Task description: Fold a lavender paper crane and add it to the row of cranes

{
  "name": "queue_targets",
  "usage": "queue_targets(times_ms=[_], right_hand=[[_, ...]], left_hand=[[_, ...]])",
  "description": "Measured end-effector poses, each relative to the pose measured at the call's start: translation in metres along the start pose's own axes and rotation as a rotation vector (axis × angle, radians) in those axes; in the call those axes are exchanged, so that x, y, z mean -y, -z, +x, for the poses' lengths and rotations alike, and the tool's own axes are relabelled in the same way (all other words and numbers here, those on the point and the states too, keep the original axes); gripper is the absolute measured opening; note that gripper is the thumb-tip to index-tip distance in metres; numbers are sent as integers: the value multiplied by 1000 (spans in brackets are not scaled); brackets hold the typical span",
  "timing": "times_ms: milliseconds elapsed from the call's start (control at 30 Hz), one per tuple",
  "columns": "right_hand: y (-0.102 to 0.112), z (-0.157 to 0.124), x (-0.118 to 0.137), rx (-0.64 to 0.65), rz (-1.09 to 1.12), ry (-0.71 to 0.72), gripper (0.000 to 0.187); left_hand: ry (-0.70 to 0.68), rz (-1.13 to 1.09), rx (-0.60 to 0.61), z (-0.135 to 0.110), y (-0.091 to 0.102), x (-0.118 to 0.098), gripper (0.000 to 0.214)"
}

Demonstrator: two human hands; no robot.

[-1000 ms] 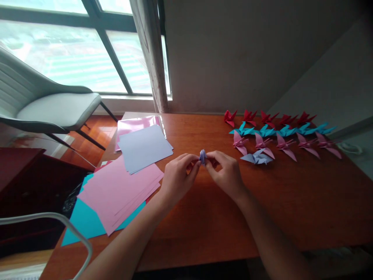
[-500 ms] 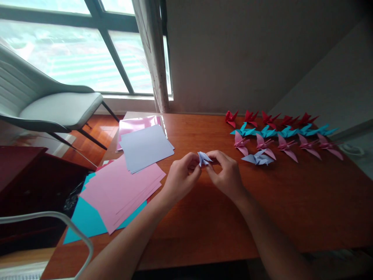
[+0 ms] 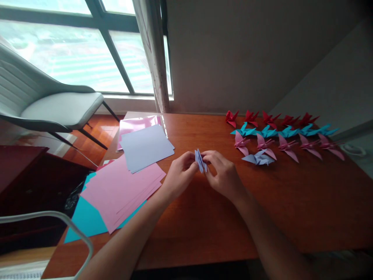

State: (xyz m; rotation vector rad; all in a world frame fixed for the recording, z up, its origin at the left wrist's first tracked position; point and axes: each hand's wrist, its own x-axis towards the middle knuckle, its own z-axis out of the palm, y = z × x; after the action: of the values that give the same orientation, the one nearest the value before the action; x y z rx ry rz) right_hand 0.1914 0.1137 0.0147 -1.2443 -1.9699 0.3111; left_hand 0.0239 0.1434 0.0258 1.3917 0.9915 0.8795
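Observation:
A small piece of folded lavender paper (image 3: 201, 161) is held up over the middle of the table, its layers standing nearly upright. My left hand (image 3: 182, 171) pinches it from the left between thumb and fingers. From the other side my right hand (image 3: 223, 173) grips its right edge, fingers bent behind it. To the right of my right hand lies a finished lavender paper crane (image 3: 258, 158). Beyond it are rows of pink cranes (image 3: 287, 147), turquoise cranes (image 3: 266, 132) and red cranes (image 3: 270, 118).
Left on the wooden table (image 3: 204, 233) lie lavender sheets (image 3: 147, 147), fanned pink sheets (image 3: 119, 192), turquoise sheets (image 3: 87, 219) and a shiny pink packet (image 3: 138, 123). A grey chair (image 3: 58, 109) stands by the window, and a white curved rail (image 3: 67, 219) is at lower left.
The folded lavender paper has turned from spread, pointed flaps to a narrow, upright stack of layers. Both hands have shifted slightly left and stay on it.

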Motion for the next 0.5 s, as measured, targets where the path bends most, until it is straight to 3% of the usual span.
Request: queue_targets(times_ms=[267, 500], right_hand=[[0, 0, 0, 24, -49, 27, 26], [-2, -1, -1, 84, -129, 24, 39]], left_hand=[[24, -64, 21, 2, 2, 1, 14], [43, -44, 18, 4, 1, 8, 16]])
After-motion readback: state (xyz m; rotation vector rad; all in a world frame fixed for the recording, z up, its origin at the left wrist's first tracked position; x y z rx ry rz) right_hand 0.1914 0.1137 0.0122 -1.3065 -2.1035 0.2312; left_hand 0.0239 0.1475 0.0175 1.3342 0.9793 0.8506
